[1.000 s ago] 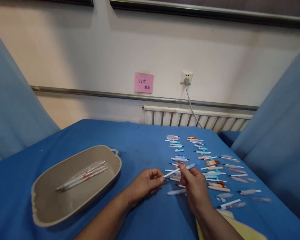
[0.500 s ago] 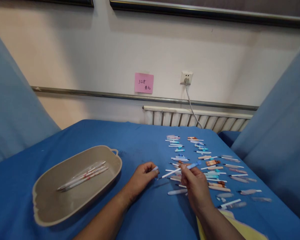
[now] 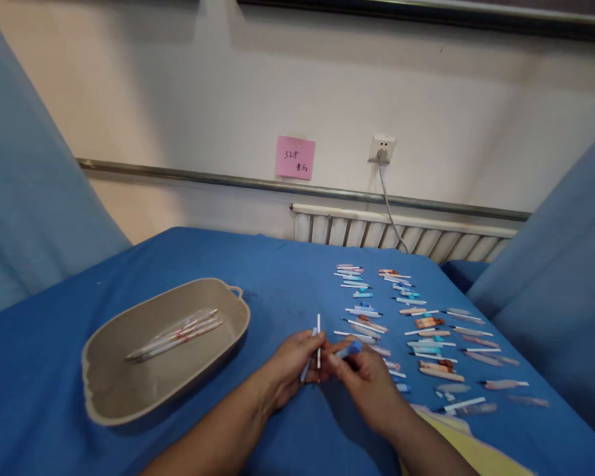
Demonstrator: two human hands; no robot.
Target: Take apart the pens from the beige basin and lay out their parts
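My left hand [image 3: 293, 362] is closed around a pale blue pen barrel [image 3: 306, 370] and a thin white refill [image 3: 318, 340] that stands nearly upright in the picture, its dark tip downward. Close beside it on the right, my right hand [image 3: 359, 370] pinches a blue pen part [image 3: 350, 350]. The fingertips of both hands meet or nearly meet. Beyond and to the right, pen parts [image 3: 429, 334] lie in rough columns on the blue cloth: white refills, coloured barrels and small caps.
At the left sits a beige tray [image 3: 99, 413] holding several wrapped pens [image 3: 178, 336]. A yellow cloth [image 3: 466, 439] lies under my right forearm. Blue curtains [image 3: 24, 152] hang on both sides. A radiator [image 3: 357, 228] and wall stand behind the blue-covered table [image 3: 208, 258].
The white refill has passed from my right hand to my left, turning from slanted to nearly upright. My right hand has moved left and nearer, keeping the blue part. The view has shifted slightly.
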